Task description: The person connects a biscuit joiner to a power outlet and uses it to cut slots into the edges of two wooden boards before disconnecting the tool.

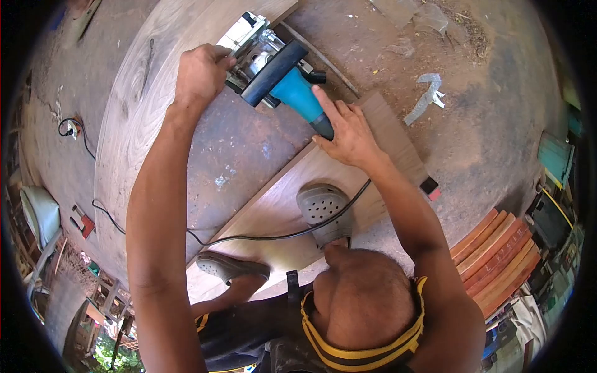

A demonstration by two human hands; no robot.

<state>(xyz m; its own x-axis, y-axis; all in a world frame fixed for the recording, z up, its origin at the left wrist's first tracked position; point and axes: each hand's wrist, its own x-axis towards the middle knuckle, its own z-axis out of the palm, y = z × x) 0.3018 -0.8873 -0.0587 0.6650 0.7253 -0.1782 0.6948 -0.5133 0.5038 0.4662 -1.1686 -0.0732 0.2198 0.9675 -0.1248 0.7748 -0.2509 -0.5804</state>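
A teal and black power tool (295, 93) with a metal base plate lies tilted at the upper middle, over the edge of a large curved wooden board (140, 105). At the tool's metal base, my left hand (202, 73) has its fingers closed on the plate's edge. My right hand (349, 132) is wrapped round the rear end of the teal body, one finger stretched along it. From the tool's end a black cord (280, 236) shows beneath my right forearm and runs left. Below the tool lies a flat wooden plank (379, 180).
My feet in grey clogs (324, 208) stand on the plank. Curved reddish wood pieces (497, 261) are stacked at the right. A red clamp (83, 222) lies on the left floor, and a grey strip (425, 99) at the upper right. A black and red object (430, 188) touches the plank's end.
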